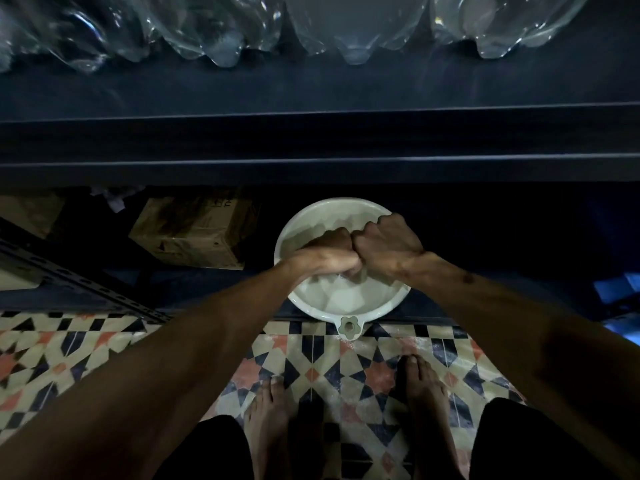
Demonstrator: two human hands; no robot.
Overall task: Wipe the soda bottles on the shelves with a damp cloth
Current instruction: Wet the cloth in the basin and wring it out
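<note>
Left grip (pixel 329 254) and right grip (pixel 388 242) closed tight, knuckles touching, over the basin (pixel 349 299). They seem to be wringing the cloth (pixel 347 276), of which only a pale scrap shows under the left. Cloth judged soft, limp, water-heavy: hold bunched. Bottles (pixel 356 29) stand on the shelf (pixel 311 88) above, clear, likely light, tippy and slick when wet; steady each by the body.

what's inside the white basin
What looks like water in the basin. The left hand and right hand, fists together above it, cover the middle; only a pale scrap, likely the cloth, shows beneath.
</note>
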